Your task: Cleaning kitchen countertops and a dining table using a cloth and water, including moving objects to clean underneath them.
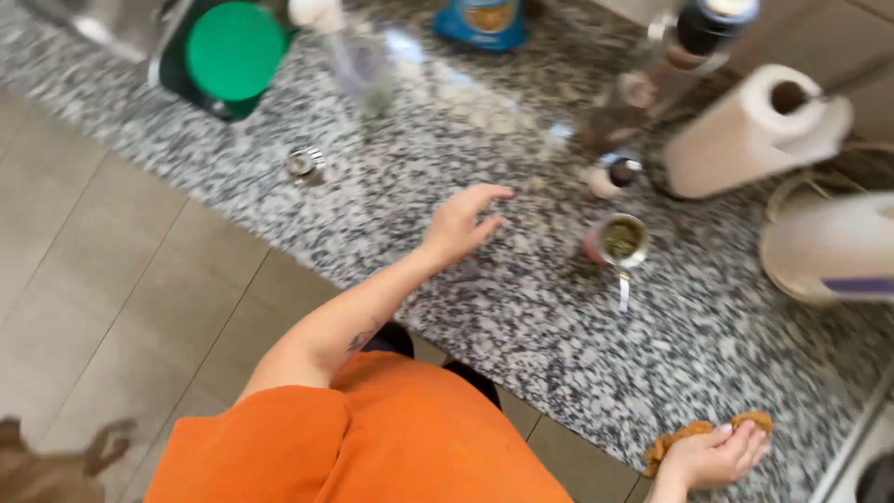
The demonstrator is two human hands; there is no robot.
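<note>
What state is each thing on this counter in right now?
Left hand: open, empty, above the counter.
Right hand: resting on an orange cloth.
Cup: upright, filled with green herb, metal straw in it.
Paper towel roll: on its holder.
Green lid: closed.

Head camera looks steeply down, close; tilted across granite counter (521, 307) and floor (121, 270).

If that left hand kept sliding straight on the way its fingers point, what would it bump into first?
Probably the small metal-rimmed cup of green herb. The left hand hovers open over the speckled granite counter, fingers aimed right and slightly up; only bare stone lies between. The picture is blurred, so it might pass just above toward the small jar.
</note>
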